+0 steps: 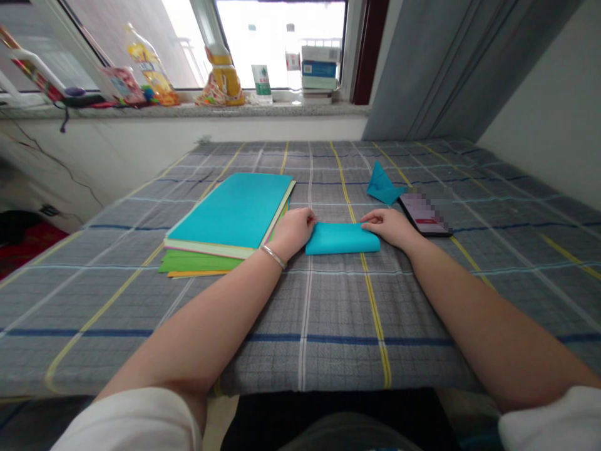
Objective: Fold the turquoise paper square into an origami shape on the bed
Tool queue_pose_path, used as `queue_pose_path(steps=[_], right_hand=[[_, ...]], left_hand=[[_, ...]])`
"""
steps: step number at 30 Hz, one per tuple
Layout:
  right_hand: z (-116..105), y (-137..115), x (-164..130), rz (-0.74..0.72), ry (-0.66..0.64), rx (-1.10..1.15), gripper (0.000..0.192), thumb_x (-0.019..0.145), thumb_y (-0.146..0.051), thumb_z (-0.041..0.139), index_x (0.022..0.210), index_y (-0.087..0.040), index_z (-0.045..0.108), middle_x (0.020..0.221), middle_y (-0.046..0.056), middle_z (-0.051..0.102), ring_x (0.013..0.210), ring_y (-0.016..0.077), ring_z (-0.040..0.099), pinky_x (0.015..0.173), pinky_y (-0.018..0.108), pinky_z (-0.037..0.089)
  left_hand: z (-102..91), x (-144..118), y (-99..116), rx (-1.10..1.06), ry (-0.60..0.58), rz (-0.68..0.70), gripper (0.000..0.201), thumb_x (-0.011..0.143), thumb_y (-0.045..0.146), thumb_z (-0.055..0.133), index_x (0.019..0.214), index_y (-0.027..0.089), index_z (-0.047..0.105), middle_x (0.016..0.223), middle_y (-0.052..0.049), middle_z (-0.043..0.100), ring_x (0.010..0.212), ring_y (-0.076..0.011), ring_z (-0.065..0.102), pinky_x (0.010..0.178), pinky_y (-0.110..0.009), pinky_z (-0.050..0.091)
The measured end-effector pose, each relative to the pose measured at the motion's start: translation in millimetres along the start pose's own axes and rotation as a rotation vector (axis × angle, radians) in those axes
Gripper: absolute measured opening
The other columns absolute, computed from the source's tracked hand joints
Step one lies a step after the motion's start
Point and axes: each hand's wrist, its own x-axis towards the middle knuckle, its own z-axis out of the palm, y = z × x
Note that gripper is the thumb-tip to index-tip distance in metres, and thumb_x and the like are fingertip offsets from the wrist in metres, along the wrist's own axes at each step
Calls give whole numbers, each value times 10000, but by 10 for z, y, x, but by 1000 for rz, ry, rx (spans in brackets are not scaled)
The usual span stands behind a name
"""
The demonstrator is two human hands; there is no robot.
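Note:
A folded sheet of blue paper lies on the plaid cloth in front of me, its near edge a rounded fold. My left hand, with a silver bangle at the wrist, pinches its left far corner. At the right far corner, my right hand holds the same sheet between thumb and fingers. Just left of my left hand sits a stack of coloured paper, blue on top with green and orange sheets sticking out below. Beyond my right hand stands a folded blue paper shape with a pointed top.
A phone lies right of my right hand, touching or close to the paper shape. The plaid cloth covers the whole surface. Bottles, boxes and a green-and-white tube line the windowsill. A grey curtain hangs at right.

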Motion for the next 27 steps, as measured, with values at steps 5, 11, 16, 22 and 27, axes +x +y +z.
queue_pose_path(steps=[5, 11, 16, 22, 27], right_hand=[[0, -67, -28, -62, -6, -90, 281, 808, -238, 618, 1050, -203, 757, 775, 27, 707, 720, 175, 627, 657, 294, 448], [5, -77, -30, -41, 19, -72, 194, 795, -236, 649, 940, -192, 771, 802, 41, 730, 752, 186, 649, 667, 290, 458], [14, -82, -26, -40, 27, -101, 161, 802, -233, 647, 906, -194, 764, 829, 45, 742, 789, 195, 669, 678, 295, 466], [14, -137, -54, -53, 49, -174, 164, 809, -224, 644, 915, -191, 764, 847, 47, 746, 800, 197, 667, 696, 298, 470], [13, -144, -61, -51, 48, -186, 174, 812, -242, 647, 933, -194, 763, 848, 46, 743, 799, 200, 663, 695, 304, 465]], left_hand=[[5, 4, -21, -54, 0, 52, 254, 919, 175, 487, 1002, 185, 726, 1049, -61, 714, 999, -208, 647, 913, -317, 489], [29, -2, -38, -64, 3, 76, 276, 931, 173, 473, 1010, 192, 736, 1044, -61, 707, 1016, -205, 643, 950, -327, 485], [39, 4, -40, -23, -2, 99, 254, 929, 174, 488, 987, 170, 735, 1012, -72, 703, 981, -208, 641, 931, -329, 490], [35, -11, -31, 70, -16, 162, 253, 944, 197, 490, 975, 179, 741, 990, -81, 682, 955, -212, 618, 905, -335, 479], [-1, -37, 10, 233, 27, 234, 236, 947, 217, 500, 969, 184, 733, 1051, -94, 660, 964, -235, 597, 845, -358, 470]])
